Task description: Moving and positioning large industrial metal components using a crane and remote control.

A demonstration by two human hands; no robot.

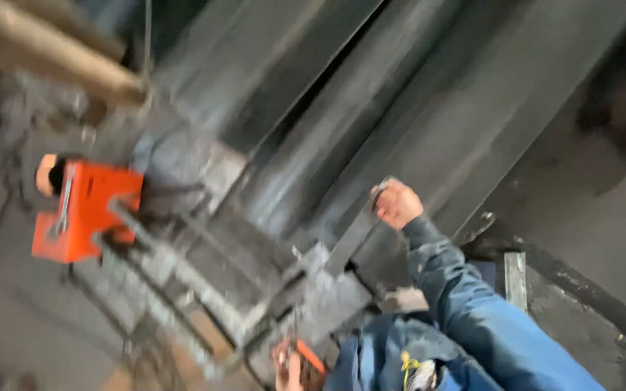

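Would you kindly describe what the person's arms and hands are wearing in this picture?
The right hand is bare, with no glove. Its arm is covered by a blue denim-like sleeve reaching the wrist, creased and worn-looking. The left hand at the bottom edge also looks bare; its sleeve is not visible.

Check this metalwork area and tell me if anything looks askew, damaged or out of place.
Nothing clearly stands out, though the picture is blurred. The right hand grips the end of a flat metal strip lying against long steel beams. The left hand holds an orange-handled tool at the bottom edge. An orange machine sits left.
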